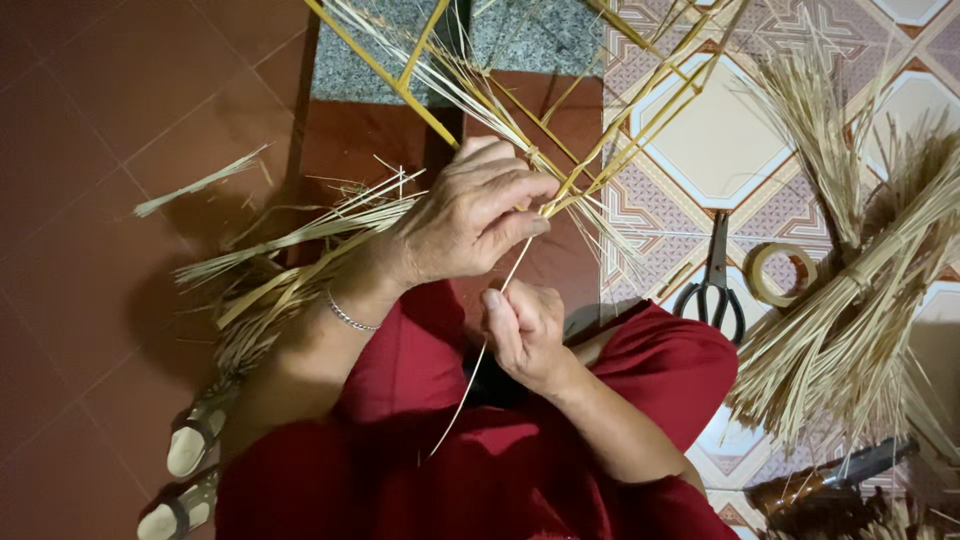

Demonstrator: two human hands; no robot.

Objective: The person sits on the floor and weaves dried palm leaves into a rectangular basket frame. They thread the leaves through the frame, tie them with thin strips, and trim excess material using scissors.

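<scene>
My left hand [470, 215] grips a gathered bunch of pale straw stalks [470, 95] where they meet a yellow stick frame [400, 75]. A thin straw strand [478, 365] runs from that spot down across my red-clothed lap. My right hand [522, 335] pinches this strand just below the left hand, fingers closed on it. The bunch fans upward and out past the top of the view. A silver bracelet [350, 317] sits on my left wrist.
Black scissors [712, 285] and a roll of tape [780, 275] lie on the patterned mat at right. A large straw bundle [860, 300] fills the right side. Loose straw [270, 260] lies left on red tiles. Sandals [190, 440] sit bottom left; a dark-handled tool [820, 480] bottom right.
</scene>
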